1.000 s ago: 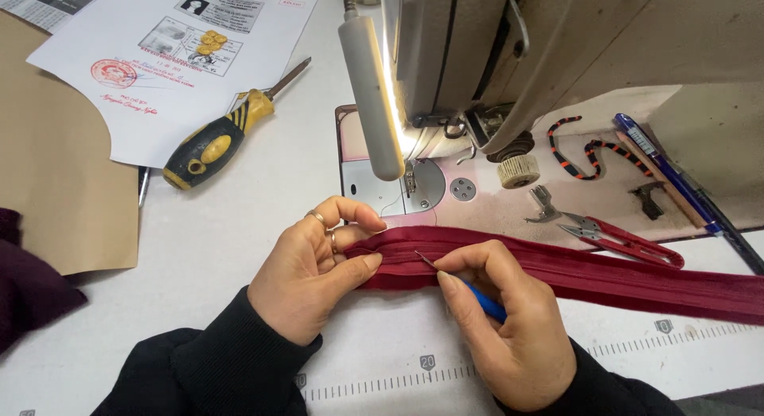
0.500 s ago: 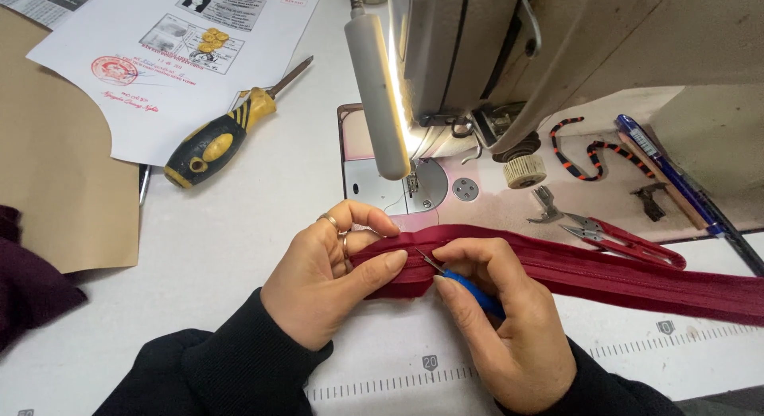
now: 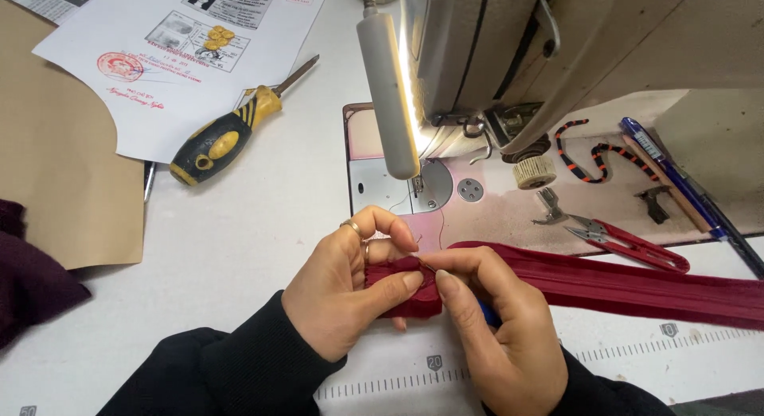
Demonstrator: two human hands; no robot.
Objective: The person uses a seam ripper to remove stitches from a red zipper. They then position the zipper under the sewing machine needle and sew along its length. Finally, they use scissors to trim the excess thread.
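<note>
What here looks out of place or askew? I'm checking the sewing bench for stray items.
A yellow-and-black screwdriver lies slanted, partly on the printed paper. Red thread snips and a loose presser foot lie on the machine bed. Both hands, left and right, pinch the red fabric strip.

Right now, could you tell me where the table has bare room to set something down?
Bare white table lies between the screwdriver, the brown paper and the left hand. It is crowded right of the needle: red snips, pens, the red fabric strip.
</note>
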